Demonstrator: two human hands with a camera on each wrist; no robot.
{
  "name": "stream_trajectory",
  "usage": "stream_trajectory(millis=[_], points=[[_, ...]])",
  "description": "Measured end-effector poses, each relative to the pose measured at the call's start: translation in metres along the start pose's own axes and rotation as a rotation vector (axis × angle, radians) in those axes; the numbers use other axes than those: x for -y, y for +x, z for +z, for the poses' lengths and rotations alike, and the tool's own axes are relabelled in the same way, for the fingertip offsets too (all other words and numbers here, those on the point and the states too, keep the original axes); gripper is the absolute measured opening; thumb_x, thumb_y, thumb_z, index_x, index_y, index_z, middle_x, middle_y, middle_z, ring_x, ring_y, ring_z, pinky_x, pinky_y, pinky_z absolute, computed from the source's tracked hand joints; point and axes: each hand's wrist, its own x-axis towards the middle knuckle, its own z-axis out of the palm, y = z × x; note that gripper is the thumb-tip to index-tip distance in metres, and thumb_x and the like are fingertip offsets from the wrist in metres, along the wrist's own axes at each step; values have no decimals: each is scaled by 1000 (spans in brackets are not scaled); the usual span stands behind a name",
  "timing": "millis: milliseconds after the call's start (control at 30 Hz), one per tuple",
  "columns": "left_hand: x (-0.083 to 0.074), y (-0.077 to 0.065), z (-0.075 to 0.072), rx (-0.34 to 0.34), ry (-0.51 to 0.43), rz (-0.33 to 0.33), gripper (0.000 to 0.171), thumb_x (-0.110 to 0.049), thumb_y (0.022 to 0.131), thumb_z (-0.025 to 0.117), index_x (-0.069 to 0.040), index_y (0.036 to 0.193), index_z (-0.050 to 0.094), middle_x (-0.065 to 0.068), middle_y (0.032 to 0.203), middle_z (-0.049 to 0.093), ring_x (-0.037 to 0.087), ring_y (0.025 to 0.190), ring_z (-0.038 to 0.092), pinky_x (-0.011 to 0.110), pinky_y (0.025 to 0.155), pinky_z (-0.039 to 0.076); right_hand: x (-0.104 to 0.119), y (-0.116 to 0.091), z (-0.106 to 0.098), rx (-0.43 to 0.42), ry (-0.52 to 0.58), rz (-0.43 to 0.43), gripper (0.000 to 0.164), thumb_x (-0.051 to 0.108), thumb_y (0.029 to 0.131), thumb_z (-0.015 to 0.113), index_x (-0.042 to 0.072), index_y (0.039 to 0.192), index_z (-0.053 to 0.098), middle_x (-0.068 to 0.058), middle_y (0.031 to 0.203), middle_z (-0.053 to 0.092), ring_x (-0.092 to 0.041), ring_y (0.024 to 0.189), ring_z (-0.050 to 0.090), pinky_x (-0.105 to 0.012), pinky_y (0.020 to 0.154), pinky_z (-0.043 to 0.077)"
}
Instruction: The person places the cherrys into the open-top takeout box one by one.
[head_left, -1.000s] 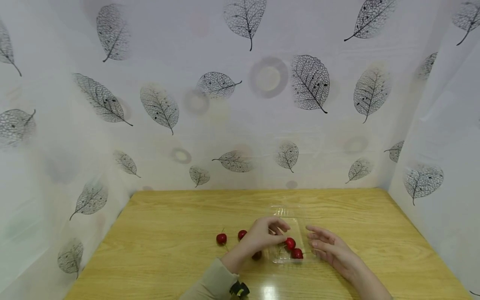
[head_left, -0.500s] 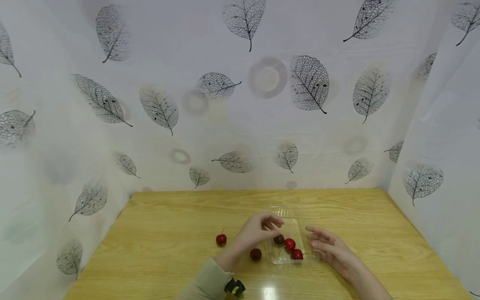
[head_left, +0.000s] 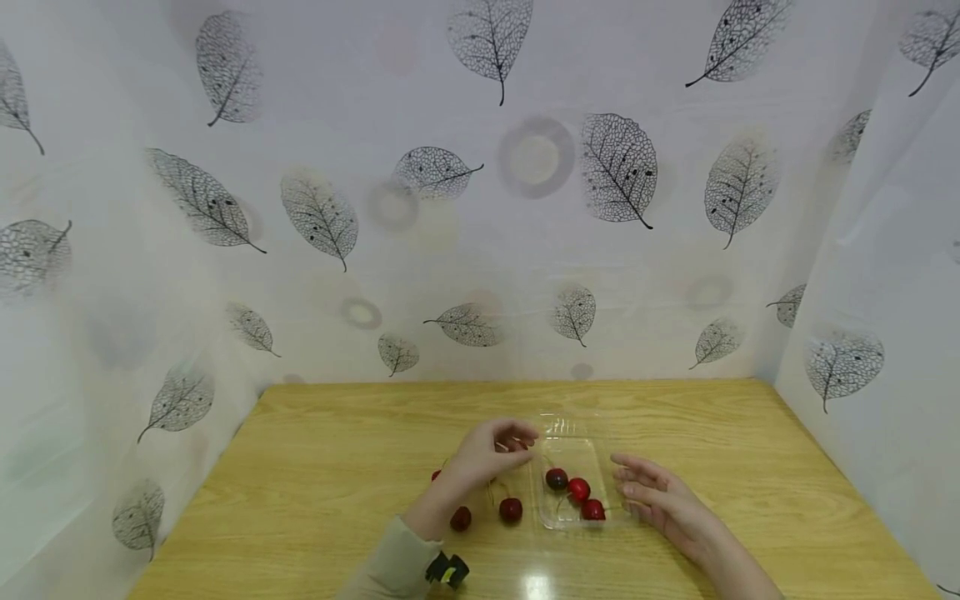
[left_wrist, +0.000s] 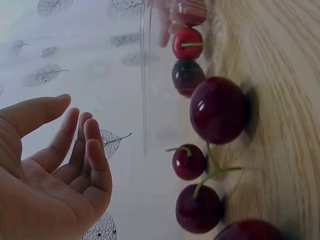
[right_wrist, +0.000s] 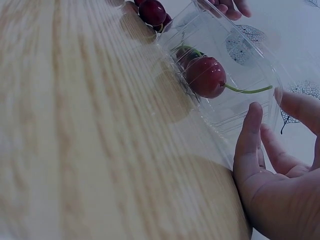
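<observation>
Seemingly, the tray [head_left: 581, 454] points lengthwise forward.

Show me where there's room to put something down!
Bare table lies far left of the left hand, right of the right hand, and behind the plastic box, up to the leafy sheet. The box's far end is free too. Cherries crowd the box's near half, and the table between box and left sleeve.

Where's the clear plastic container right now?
In the head view, the clear plastic container sits right of centre on the wooden table, between the left hand and right hand, holding three cherries.
</observation>
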Motion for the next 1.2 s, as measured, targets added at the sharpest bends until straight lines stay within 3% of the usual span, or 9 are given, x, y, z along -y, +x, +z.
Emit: stream_trajectory(millis=[333,533,833,1000,1200], points=[[3,-9,-18,-67,-36,-21,28,-5,95,74,3,121,71,25,121,72,15,96,66,25,84,55,1,0,1,-8,4,10,39,9,109,56,31,141,60,10,131,60,-3,119,64,-20,104,54],[6,-17,-29,-96,6,-9,27,-5,97,73,3,122,71,24,121,73,19,100,68,28,89,55,0,0,0,9,13,-6,40,9,109,55,27,144,59,9,130,60,-3,119,65,-20,103,55],[19,-28,-43,-118,7,-26,27,-7,98,72,3,123,70,24,122,73,11,96,65,25,86,54,0,0,0,24,26,-14,39,8,109,54,29,142,60,8,130,59,-4,119,65,-20,103,55],[23,-34,-50,-141,-3,-66,28,-7,98,72,2,124,70,23,123,72,14,99,65,25,85,54,0,0,0,35,37,-22,39,8,109,54,31,140,61,8,130,60,-3,119,65,-20,102,55],[30,-39,-57,-166,5,-68,27,-4,97,72,4,122,70,28,123,71,16,98,67,24,84,55,0,0,-1,59,52,-37,40,7,110,52,35,136,63,9,130,60,-4,119,65,-20,102,55]])
